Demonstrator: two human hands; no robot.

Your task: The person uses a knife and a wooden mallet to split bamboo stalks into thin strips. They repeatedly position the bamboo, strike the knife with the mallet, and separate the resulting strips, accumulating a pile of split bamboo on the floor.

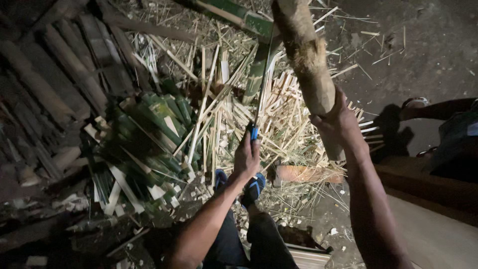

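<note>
My left hand (246,158) grips the blue handle of a long thin blade (262,82) that rises to a green bamboo pole (258,69) standing among the splints. My right hand (339,124) is closed round a thick, rough wooden club (306,55), held raised and slanting to the right of the blade. Below the hands lies a heap of pale bamboo splints (279,119). My feet in blue sandals (254,188) rest on the littered ground under my left hand.
A pile of split green bamboo pieces (149,134) lies to the left. Dark logs (59,79) are stacked at the far left. Another person's sandalled foot (416,103) and leg show at the right, beside a wooden bench edge (428,199). Chips cover the dirt ground.
</note>
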